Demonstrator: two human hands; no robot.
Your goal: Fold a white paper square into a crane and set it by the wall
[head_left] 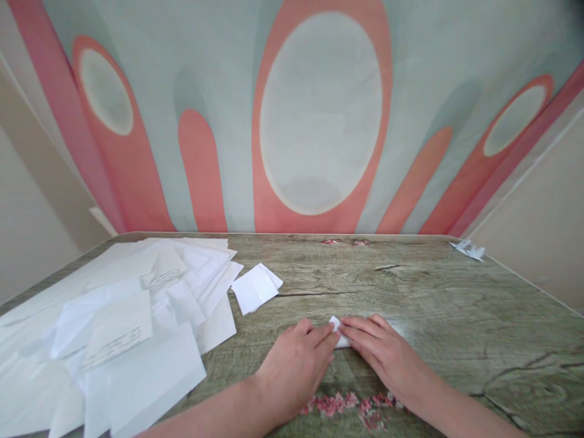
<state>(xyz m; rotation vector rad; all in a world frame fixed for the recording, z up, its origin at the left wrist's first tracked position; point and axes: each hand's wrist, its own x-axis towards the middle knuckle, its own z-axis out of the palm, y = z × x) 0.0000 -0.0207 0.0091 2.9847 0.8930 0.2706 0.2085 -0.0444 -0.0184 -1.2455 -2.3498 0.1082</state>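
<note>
A small folded piece of white paper (pixel 341 340) lies on the wood-patterned table, with a pointed corner showing at its top. My left hand (pixel 303 359) comes at it from the left, its bent fingers pressed together on the paper's left edge. From the right, my right hand (pixel 383 350) holds the other side, fingers close together on the top edge. The fingertips of both hands nearly meet and cover much of the paper. To the upper left of my hands rests a small stack of white paper squares (pixel 256 289).
A large loose heap of white sheets (pixel 150 365), some with print, spreads over the table's left side. A folded white paper piece (pixel 468 249) sits at the far right edge. Pink flower prints (pixel 337 403) mark the tabletop (pixel 456 316). A patterned backdrop (pixel 319 121) rises behind.
</note>
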